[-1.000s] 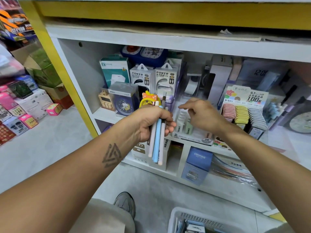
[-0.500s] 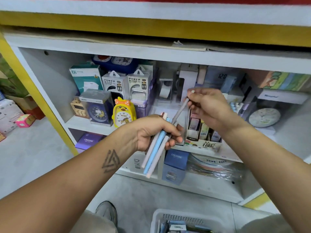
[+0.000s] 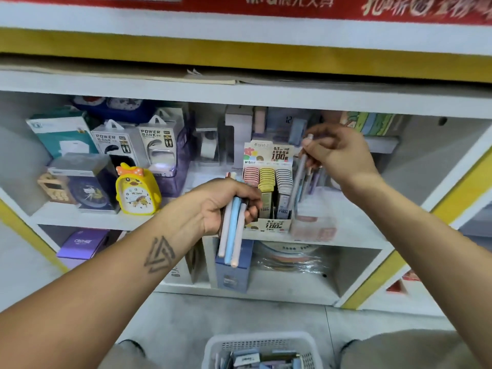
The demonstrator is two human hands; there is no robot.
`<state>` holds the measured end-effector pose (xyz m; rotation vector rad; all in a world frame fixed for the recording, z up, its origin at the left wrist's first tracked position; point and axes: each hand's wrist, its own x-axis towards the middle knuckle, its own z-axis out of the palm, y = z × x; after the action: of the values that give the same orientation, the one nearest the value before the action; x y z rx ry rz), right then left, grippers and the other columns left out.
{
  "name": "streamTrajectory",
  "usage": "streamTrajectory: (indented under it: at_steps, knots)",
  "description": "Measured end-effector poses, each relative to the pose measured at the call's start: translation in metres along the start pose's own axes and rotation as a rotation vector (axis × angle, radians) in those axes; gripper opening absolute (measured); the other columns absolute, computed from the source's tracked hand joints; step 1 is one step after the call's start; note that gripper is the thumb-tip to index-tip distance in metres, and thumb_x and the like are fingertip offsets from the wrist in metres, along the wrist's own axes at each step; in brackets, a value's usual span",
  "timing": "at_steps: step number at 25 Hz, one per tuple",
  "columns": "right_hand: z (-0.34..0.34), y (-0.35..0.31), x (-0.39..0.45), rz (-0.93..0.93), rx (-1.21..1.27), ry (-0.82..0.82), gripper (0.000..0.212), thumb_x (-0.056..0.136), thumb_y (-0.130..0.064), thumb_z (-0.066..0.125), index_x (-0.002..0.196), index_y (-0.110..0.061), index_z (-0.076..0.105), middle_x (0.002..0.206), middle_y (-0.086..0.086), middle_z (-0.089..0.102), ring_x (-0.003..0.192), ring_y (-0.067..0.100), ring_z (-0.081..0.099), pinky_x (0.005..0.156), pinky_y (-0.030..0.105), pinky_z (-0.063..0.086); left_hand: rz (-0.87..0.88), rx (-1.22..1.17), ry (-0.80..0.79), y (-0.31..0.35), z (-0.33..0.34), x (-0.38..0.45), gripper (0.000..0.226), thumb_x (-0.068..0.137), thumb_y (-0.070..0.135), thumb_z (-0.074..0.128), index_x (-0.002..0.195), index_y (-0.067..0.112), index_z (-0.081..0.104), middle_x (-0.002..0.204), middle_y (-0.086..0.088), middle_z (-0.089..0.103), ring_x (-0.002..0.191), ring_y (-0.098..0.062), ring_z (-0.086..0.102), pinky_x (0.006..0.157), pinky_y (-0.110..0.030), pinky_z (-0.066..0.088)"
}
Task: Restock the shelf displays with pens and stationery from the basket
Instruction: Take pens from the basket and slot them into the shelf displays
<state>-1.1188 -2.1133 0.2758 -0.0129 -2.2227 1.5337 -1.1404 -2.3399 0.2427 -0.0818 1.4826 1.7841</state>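
While the right hand (image 3: 336,153) pinches one pen (image 3: 299,179) by its top end and points it down toward the clear holder (image 3: 312,222) on the middle shelf (image 3: 354,233), the left hand (image 3: 223,206) grips a bundle of pens (image 3: 231,230) lower down, in front of the lead box (image 3: 269,187).

Holder already has a few pens standing in it; its front looks blurred, so depth and free room hard to judge.

Risks, as I read them:
- Pen held only at the tip of the fingers. If it meets a standing pen or the holder's rim, it may twist out and drop to the floor.
- Holder is light-looking plastic near the shelf edge. A push from the side could tip it.
- Left bundle hangs mostly below the fist. A slack grip would let the outer pens slide out.
- Left knuckles sit just beside the lead box; a nudge could shove it back.

Basket (image 3: 213,350) on the floor between the feet, stock left in it.
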Motion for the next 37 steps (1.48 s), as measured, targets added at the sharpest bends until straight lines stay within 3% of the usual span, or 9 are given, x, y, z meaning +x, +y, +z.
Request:
streamTrajectory:
  at_steps: [3, 6, 13, 19, 25, 33, 37]
  knots:
    - [-0.023, 0.011, 0.001, -0.094, -0.305, 0.119, 0.009, 0.096, -0.015, 0.065, 0.104, -0.018, 0.062, 0.082, 0.013, 0.072, 0.071, 0.023, 0.068, 0.069, 0.036, 0.057, 0.005, -0.029, 0.013, -0.002, 0.015, 0.007, 0.010, 0.088, -0.001, 0.060, 0.079, 0.004, 0.062, 0.062, -0.012, 0.061, 0.044, -0.016, 0.054, 0.041, -0.019, 0.047]
    - [-0.035, 0.028, -0.006, -0.110, -0.556, 0.043, 0.009, 0.099, -0.020, 0.059, 0.108, -0.022, 0.059, 0.082, 0.004, 0.071, 0.078, 0.023, 0.070, 0.075, 0.038, 0.058, 0.000, -0.047, 0.023, -0.004, 0.028, 0.014, 0.011, 0.088, 0.000, 0.061, 0.078, 0.004, 0.063, 0.061, -0.012, 0.062, 0.044, -0.016, 0.055, 0.041, -0.019, 0.047]
    - [-0.044, 0.049, -0.012, -0.142, -0.604, -0.001, 0.017, 0.101, -0.019, 0.052, 0.092, -0.030, 0.044, 0.076, -0.005, 0.068, 0.076, 0.019, 0.070, 0.075, 0.047, 0.060, 0.012, -0.061, 0.022, -0.007, 0.043, 0.023, 0.014, 0.089, -0.001, 0.063, 0.075, 0.005, 0.064, 0.061, -0.011, 0.063, 0.044, -0.015, 0.057, 0.042, -0.020, 0.048]
    - [-0.038, 0.055, -0.010, -0.158, -0.636, -0.096, 0.013, 0.101, -0.012, 0.050, 0.091, -0.020, 0.046, 0.079, 0.001, 0.067, 0.076, 0.019, 0.069, 0.073, 0.048, 0.060, 0.016, -0.066, 0.020, -0.007, 0.042, 0.025, 0.012, 0.088, 0.000, 0.064, 0.077, 0.005, 0.064, 0.061, -0.011, 0.063, 0.045, -0.016, 0.057, 0.042, -0.020, 0.048]
    - [-0.036, 0.056, -0.007, -0.160, -0.541, -0.001, 0.012, 0.100, -0.014, 0.057, 0.090, -0.020, 0.053, 0.076, -0.006, 0.067, 0.066, -0.002, 0.067, 0.072, 0.036, 0.061, 0.024, -0.070, 0.026, -0.007, 0.038, 0.024, 0.012, 0.087, 0.000, 0.065, 0.077, 0.005, 0.065, 0.063, -0.012, 0.064, 0.046, -0.016, 0.058, 0.043, -0.021, 0.048]
    - [-0.032, 0.058, -0.005, -0.174, -0.525, -0.043, 0.010, 0.098, -0.004, 0.057, 0.090, -0.010, 0.057, 0.074, -0.007, 0.066, 0.068, 0.006, 0.067, 0.066, 0.026, 0.057, 0.023, -0.065, 0.028, -0.008, 0.038, 0.022, 0.009, 0.088, 0.001, 0.065, 0.079, 0.005, 0.064, 0.063, -0.011, 0.063, 0.046, -0.016, 0.058, 0.043, -0.020, 0.048]
    - [-0.032, 0.060, -0.004, -0.188, -0.506, -0.062, 0.010, 0.099, -0.006, 0.056, 0.090, -0.010, 0.059, 0.076, -0.002, 0.068, 0.067, 0.010, 0.067, 0.068, 0.029, 0.059, 0.022, -0.075, 0.030, -0.007, 0.037, 0.022, 0.010, 0.087, 0.000, 0.065, 0.079, 0.004, 0.064, 0.062, -0.011, 0.063, 0.046, -0.017, 0.057, 0.042, -0.020, 0.047]
